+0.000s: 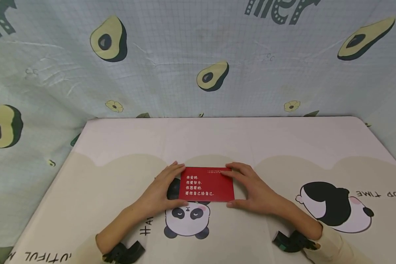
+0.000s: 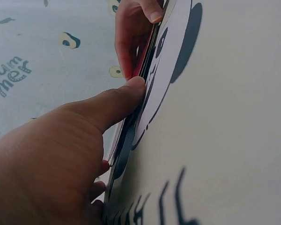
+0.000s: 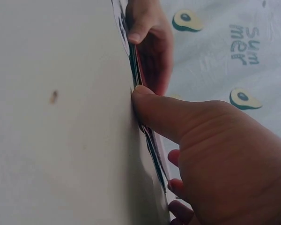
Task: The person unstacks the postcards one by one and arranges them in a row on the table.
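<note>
- While the red card (image 1: 206, 184) sits centrally, on or just above the table (image 1: 224, 141), uneven pressure could slip its layers.
- My left hand (image 1: 160, 187) at 9 o'clock and right hand (image 1: 255, 190) at 3 o'clock, half-curled, grip its edges; oversqueezing could bow it.

Looks like a red rectangular card (image 1: 206, 184), longer from left to right. Faces up with 4 lines of white Chinese characters at left and 2 lines of tiny white print near the top right corner. Shows thin, layered edges in both wrist views. Held near both short ends, level, on or just above the tabletop (image 1: 217, 139), partly covering a panda print (image 1: 187, 223).
</note>
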